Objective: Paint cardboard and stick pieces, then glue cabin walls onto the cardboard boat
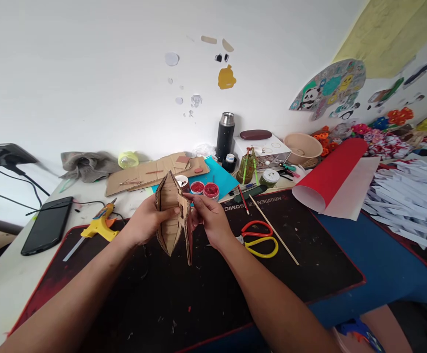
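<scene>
Above the black desk mat, my left hand (145, 220) is closed around a small boat-shaped cardboard piece (169, 201), its thumb pressed inside the hollow. The piece stands tilted with pointed ends up and down, and a small dark rectangular slot shows in its inner wall. My right hand (210, 215) pinches the right edge of the cardboard near its upper part; some of those fingers are hidden behind it. Beside my right wrist lie scissors (263, 247) with red and yellow handles. A yellow glue gun (102, 223) rests left of my left forearm.
Open jars of red paint (211, 190), a blue sheet (225, 176) and flat cardboard (150, 171) lie behind my hands. A wooden stick (275, 230) crosses the mat at right. Further right are a red paper roll (333, 174) and white paper strips (408, 201). A phone (47, 224) lies left.
</scene>
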A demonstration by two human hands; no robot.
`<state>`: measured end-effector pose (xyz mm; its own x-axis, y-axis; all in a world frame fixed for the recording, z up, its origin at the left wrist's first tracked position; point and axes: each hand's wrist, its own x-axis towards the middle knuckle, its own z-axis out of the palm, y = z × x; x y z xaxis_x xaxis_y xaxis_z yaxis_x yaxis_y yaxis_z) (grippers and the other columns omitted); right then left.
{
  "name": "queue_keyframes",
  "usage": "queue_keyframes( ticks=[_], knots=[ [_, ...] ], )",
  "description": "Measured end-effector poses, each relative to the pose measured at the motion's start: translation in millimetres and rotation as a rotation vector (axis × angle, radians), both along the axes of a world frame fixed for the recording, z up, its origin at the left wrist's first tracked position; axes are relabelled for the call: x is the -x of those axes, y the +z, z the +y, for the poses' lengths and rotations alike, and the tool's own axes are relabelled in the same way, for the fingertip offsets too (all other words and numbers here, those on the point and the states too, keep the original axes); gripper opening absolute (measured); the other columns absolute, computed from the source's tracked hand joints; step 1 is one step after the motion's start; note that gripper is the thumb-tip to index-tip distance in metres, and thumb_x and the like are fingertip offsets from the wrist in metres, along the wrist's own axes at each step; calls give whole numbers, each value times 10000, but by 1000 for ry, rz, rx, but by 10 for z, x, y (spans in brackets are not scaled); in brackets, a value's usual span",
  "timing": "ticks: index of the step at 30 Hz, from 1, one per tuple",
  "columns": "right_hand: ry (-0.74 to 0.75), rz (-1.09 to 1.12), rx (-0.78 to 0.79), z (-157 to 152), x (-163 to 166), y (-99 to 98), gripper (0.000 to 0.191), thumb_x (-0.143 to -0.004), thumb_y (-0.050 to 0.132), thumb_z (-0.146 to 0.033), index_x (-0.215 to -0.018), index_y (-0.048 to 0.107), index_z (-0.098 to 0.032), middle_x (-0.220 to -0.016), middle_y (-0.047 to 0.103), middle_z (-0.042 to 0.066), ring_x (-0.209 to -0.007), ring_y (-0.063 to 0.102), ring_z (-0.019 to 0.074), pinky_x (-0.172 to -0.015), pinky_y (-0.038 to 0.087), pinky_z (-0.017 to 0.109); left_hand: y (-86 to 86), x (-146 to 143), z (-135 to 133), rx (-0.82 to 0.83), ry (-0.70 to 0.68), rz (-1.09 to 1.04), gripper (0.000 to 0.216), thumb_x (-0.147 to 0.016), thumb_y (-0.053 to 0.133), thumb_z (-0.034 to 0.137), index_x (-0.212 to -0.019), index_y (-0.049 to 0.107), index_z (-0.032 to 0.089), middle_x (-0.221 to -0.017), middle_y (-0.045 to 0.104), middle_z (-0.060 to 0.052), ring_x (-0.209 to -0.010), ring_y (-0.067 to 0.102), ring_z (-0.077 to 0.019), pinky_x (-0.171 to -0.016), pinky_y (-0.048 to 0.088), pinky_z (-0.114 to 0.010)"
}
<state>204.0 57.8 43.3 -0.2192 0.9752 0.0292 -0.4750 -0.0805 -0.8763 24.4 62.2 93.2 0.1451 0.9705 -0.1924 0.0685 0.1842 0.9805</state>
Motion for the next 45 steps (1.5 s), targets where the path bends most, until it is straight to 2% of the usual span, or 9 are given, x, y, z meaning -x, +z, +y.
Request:
queue_keyframes(
  ticks=[4, 14, 19, 26, 29, 32, 36, 41, 45],
  knots=[
    [6, 28, 14, 8, 6, -38, 501, -879, 828, -661, -1130, 889, -231, -565, 542, -65, -513, 478, 131, -508, 456, 270, 12, 6, -19, -32, -38, 73, 486, -626, 969, 455, -975, 771, 180, -874, 842, -74, -858, 787, -339, -825, 642, -447],
    [-28, 66, 61, 28, 29, -88, 520, -811, 913, -659, -1138, 889, -255, -682, 649, -20, -603, 589, 162, -542, 470, 277, -90, 19, 13, -116, 114, 164, 562, -590, 980, 495, -1024, 769, 207, -1056, 871, -101, -1040, 791, -409, -946, 618, -503],
    [-50, 36, 66, 7, 37, -82, 530, -814, 890, -695, -1073, 873, -233, -702, 647, -27, -515, 515, 120, -471, 490, 268, -187, -14, 27, -153, 230, -99, 567, -609, 1008, 432, -1063, 776, 184, -1078, 863, -112, -1030, 804, -389, -918, 644, -485],
    [52, -212, -107, -61, 46, -96, 496, -967, 755, -639, -1242, 808, -231, -658, 544, -62, -526, 531, 131, -525, 547, 280, -162, -57, 68, -153, 404, -410, 591, -563, 1055, 384, -1039, 789, 156, -981, 860, -101, -969, 827, -379, -888, 675, -501],
    [-53, -355, -203, -76, 58, -104, 443, -981, 749, -583, -1236, 799, -224, -819, 672, 4, -632, 626, 160, -596, 576, 296, -167, -127, 17, -160, 393, -410, 593, -586, 1054, 412, -1052, 794, 154, -1020, 862, -108, -1031, 820, -377, -951, 660, -503],
    [-225, -503, -305, -74, 84, -135, 320, -979, 751, -493, -1148, 812, -227, -1007, 781, 72, -865, 742, 231, -794, 629, 350, -195, -242, -66, -158, 390, -384, 581, -595, 1048, 420, -1051, 798, 160, -1041, 863, -110, -1081, 810, -375, -1006, 638, -499],
    [-388, -740, -361, -49, 107, -198, 233, -985, 707, -409, -1018, 839, -220, -907, 811, 84, -800, 767, 268, -760, 634, 368, -210, -364, -148, -114, 339, -423, 580, -615, 1030, 421, -1079, 779, 181, -1076, 862, -111, -1136, 793, -386, -1010, 632, -511],
    [-451, -836, -512, -3, 86, -215, 215, -967, 687, -305, -1100, 837, -226, -1106, 865, 118, -1049, 827, 317, -960, 649, 400, -142, -311, -125, -81, 250, -380, 603, -590, 1050, 411, -1076, 772, 188, -1100, 857, -103, -1115, 791, -364, -1005, 622, -476],
    [-467, -871, -532, 6, 73, -224, 196, -954, 693, -304, -1065, 834, -224, -1080, 873, 123, -1038, 836, 323, -942, 665, 399, -64, -194, -56, -55, 251, -432, 600, -661, 1025, 521, -1106, 794, 193, -1128, 858, -110, -1094, 797, -360, -973, 641, -467]
  ],
)
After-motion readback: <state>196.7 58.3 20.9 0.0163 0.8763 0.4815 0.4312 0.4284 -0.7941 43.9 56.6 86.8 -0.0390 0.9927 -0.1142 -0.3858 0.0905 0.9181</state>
